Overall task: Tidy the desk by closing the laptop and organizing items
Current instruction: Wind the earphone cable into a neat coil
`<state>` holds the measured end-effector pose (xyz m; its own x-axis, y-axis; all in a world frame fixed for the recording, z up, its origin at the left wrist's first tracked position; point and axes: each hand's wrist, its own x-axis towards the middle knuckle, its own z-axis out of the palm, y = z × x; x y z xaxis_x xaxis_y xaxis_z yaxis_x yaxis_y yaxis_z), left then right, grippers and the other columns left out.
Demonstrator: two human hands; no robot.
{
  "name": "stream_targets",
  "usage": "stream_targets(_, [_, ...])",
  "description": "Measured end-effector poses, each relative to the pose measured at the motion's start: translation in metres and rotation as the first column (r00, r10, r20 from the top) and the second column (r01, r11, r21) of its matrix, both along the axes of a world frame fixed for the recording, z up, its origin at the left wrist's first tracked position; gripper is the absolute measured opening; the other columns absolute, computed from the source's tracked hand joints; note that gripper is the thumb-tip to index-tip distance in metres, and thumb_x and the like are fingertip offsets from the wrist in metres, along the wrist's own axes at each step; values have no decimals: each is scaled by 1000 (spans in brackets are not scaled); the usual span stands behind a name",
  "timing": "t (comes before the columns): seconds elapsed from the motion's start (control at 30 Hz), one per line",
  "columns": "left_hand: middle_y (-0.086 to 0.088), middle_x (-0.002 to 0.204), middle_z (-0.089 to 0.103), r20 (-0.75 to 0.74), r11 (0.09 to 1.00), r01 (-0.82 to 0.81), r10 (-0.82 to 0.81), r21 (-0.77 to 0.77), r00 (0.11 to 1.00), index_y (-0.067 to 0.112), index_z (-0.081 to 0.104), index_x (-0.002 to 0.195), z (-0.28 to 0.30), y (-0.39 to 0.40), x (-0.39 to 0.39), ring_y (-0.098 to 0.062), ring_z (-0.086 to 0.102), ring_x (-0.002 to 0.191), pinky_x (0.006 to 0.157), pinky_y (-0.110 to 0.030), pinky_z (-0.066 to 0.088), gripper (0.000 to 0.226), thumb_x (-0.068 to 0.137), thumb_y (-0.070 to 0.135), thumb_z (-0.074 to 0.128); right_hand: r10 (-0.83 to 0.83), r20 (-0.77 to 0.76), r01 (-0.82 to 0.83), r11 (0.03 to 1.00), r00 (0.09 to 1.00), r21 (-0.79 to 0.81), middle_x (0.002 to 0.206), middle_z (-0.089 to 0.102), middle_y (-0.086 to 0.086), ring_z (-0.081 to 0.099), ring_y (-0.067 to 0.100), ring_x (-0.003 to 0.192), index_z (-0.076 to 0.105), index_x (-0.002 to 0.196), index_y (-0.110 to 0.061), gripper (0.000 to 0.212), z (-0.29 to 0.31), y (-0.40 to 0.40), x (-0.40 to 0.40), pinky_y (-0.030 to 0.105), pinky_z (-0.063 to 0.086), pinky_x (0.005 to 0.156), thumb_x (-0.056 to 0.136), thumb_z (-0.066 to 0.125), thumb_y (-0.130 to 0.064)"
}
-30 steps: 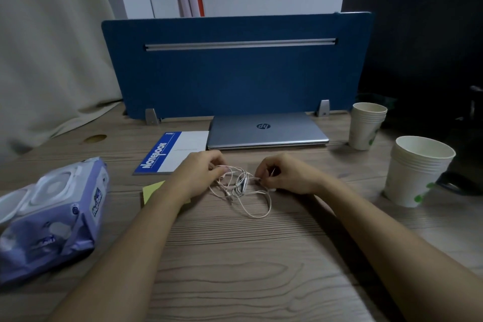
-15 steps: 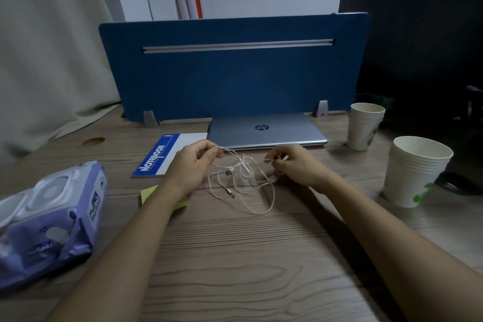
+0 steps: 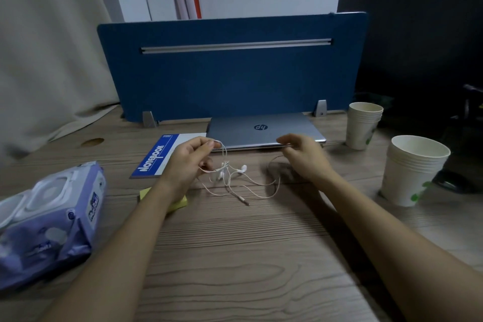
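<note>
The left hand (image 3: pixel 189 162) and right hand (image 3: pixel 303 155) have been raised and drawn wider apart since earlier, each pinching the white earphones (image 3: pixel 230 172), whose tangle now hangs over the bench (image 3: pixel 235 256), plug touching it.

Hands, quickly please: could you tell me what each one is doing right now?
Left hand: closed, pinching the earphone cable.
Right hand: fingers pinched; blurred, its hold on the cable unclear.

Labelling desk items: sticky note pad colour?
Yellow sticky note pad, partly under the left forearm; head view.
</note>
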<state>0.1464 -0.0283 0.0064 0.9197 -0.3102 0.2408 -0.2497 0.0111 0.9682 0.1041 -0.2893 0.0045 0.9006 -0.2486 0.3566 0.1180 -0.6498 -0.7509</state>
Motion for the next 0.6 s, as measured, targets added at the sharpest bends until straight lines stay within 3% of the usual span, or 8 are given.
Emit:
stream_targets(0.17, [2,58,47,9,973,231,-230,-18,973,14,75,102,-1,-9,-7,-10,55,55,58,-23,52,23,92,31,63,362,-17,-363,932,932,-25,94,71,-15,61,-10,81,74,100,-22,17,3,32,-11,12,45,76,91,62,-14])
stream_targets(0.27, [-12,70,45,12,964,264,-265,39,964,12,73,101,-3,-13,-8,-8,45,52,51,-20,44,30,88,37,65,452,-56,-451,892,890,32,76,67,-12,54,-3,58,73,95,-23,12,-1,42,-15,19,44,61,91,63,-18])
stream_targets(0.33, [-6,64,44,23,963,259,-261,72,965,15,74,99,-3,-14,-8,-7,41,49,48,-18,40,26,90,36,62,516,-50,-502,849,855,166,70,62,-5,48,3,53,73,94,-21,13,-1,44,-18,20,40,52,92,61,-15])
stream_targets(0.4, [6,58,42,41,965,236,-242,117,969,17,74,96,-3,-14,-9,-6,39,47,46,-17,39,22,94,34,60,533,-37,-510,826,846,240,76,66,8,52,17,61,73,92,-19,14,0,44,-19,30,43,58,91,59,-16])
stream_targets(0.47, [7,57,41,54,966,210,-220,148,974,17,75,95,-3,-14,-9,-6,38,47,46,-17,38,21,97,29,57,515,-43,-493,840,856,226,87,71,9,60,28,75,74,90,-23,13,2,43,-19,41,51,70,87,62,-27])
stream_targets(0.6, [8,52,41,56,963,172,-188,209,981,11,73,96,-1,-16,-12,-8,39,45,46,-19,37,22,99,25,57,558,-63,-525,808,827,268,66,56,-4,45,10,56,69,78,-21,13,1,43,-20,26,38,53,84,71,-32])
